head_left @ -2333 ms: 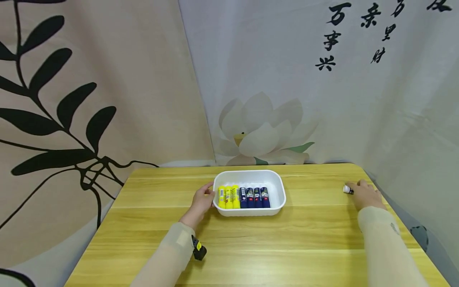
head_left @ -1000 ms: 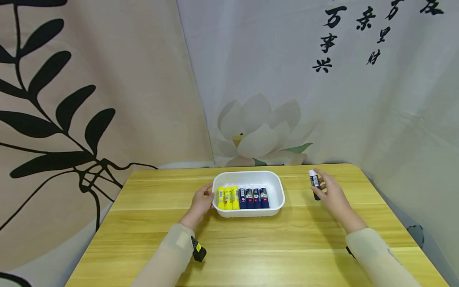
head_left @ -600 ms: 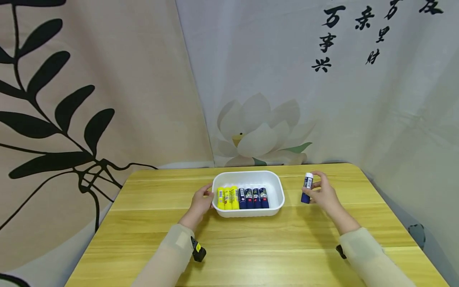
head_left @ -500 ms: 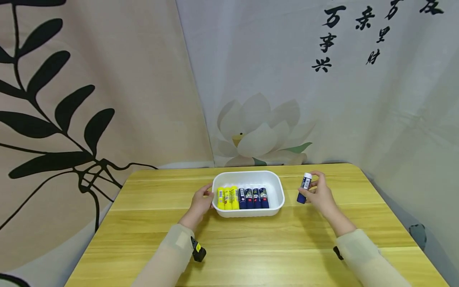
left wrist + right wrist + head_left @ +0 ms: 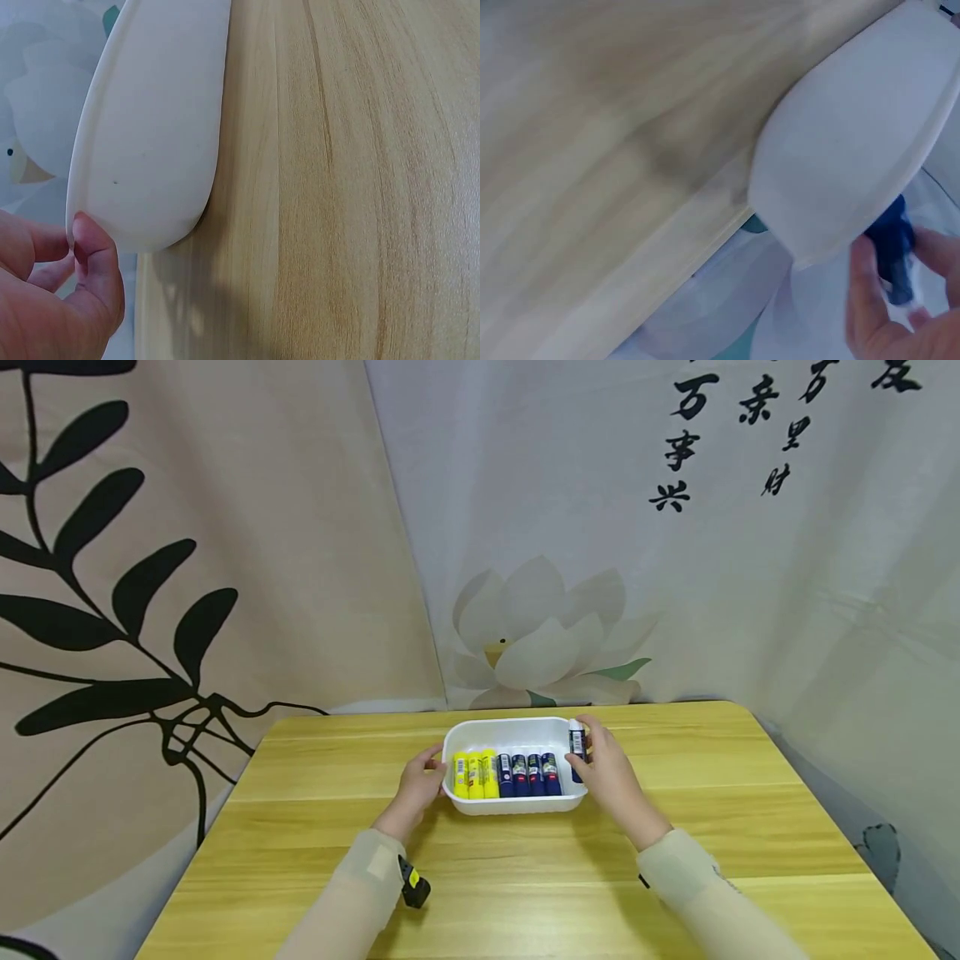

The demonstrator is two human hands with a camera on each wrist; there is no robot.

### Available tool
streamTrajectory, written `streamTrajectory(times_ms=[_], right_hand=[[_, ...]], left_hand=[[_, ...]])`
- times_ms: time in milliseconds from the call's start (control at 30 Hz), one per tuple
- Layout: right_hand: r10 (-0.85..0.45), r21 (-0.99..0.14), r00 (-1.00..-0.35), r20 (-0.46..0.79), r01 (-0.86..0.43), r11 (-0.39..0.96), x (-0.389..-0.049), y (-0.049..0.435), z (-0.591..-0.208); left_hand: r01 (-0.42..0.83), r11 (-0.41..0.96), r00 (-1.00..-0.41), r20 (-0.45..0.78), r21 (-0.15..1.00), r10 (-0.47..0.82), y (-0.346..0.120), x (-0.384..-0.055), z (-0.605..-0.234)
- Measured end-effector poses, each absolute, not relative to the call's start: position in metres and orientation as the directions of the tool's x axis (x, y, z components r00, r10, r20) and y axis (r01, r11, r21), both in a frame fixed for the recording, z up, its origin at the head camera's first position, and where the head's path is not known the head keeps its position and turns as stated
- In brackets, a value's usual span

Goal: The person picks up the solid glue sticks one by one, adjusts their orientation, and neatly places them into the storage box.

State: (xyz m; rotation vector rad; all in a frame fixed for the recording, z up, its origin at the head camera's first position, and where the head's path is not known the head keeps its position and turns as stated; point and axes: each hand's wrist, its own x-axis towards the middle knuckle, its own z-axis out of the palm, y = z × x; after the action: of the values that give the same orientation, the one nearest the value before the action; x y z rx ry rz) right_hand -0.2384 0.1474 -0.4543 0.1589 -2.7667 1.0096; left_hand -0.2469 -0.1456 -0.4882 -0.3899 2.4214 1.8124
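A white plastic tray (image 5: 517, 807) stands near the back of the wooden table. Inside it, on the left, lie three yellow glue sticks (image 5: 476, 775) in a row, followed by several dark blue glue sticks (image 5: 528, 775). My left hand (image 5: 418, 783) pinches the tray's left rim between thumb and fingers, as the left wrist view also shows. At the tray's right end, my right hand (image 5: 609, 770) grips a dark blue glue stick (image 5: 577, 743) with a white cap, held upright over the rim. In the right wrist view that glue stick (image 5: 891, 244) overlaps the tray's edge.
The wooden table (image 5: 480, 885) extends in front of the tray and to both sides. Behind it hangs a curtain (image 5: 555, 527) printed with a lotus and characters. A black device (image 5: 415, 883) is strapped at the left wrist.
My right hand has lifted the white-capped glue stick off the table's right side and carried it left to the tray, turning it upright. My left hand stays on the rim.
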Motion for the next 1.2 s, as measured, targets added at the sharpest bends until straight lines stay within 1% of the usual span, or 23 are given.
streamTrajectory(times_ms=[200,400,500,733,800,867,1000,1133,1200], right_hand=[[-0.082,-0.412,-0.982,0.171,-0.147,0.899,-0.25,0.122,-0.459],[-0.109,-0.185,-0.987,0.117,-0.129,0.974,-0.257,0.104,-0.464],[-0.102,-0.136,-0.989,0.104,-0.115,0.984,-0.257,0.099,-0.467],[-0.16,-0.03,-0.986,0.055,-0.162,0.986,-0.257,0.096,-0.475],[-0.173,-0.021,-0.984,0.045,-0.174,0.984,-0.257,0.096,-0.475],[-0.183,-0.031,-0.981,0.062,-0.185,0.982,-0.256,0.097,-0.474],[-0.21,-0.063,-0.967,0.141,-0.221,0.973,-0.254,0.101,-0.465],[-0.232,-0.117,-0.951,0.204,-0.259,0.959,-0.249,0.112,-0.449],[-0.242,-0.159,-0.943,0.226,-0.281,0.946,-0.248,0.12,-0.441]], left_hand=[[-0.247,0.262,-0.966,-0.216,0.933,-0.143,-0.146,-0.247,-0.491],[-0.241,0.258,-0.967,-0.211,0.935,-0.14,-0.146,-0.248,-0.493],[-0.247,0.253,-0.966,-0.215,0.936,-0.147,-0.145,-0.248,-0.493],[-0.249,0.256,-0.965,-0.217,0.934,-0.147,-0.143,-0.249,-0.493],[-0.249,0.257,-0.965,-0.217,0.934,-0.149,-0.143,-0.249,-0.493],[-0.246,0.26,-0.966,-0.212,0.934,-0.15,-0.143,-0.249,-0.493],[-0.23,0.274,-0.969,-0.192,0.934,-0.156,-0.142,-0.247,-0.493],[-0.186,0.335,-0.976,-0.136,0.924,-0.168,-0.145,-0.245,-0.491],[-0.154,0.392,-0.982,-0.096,0.907,-0.163,-0.149,-0.244,-0.49]])
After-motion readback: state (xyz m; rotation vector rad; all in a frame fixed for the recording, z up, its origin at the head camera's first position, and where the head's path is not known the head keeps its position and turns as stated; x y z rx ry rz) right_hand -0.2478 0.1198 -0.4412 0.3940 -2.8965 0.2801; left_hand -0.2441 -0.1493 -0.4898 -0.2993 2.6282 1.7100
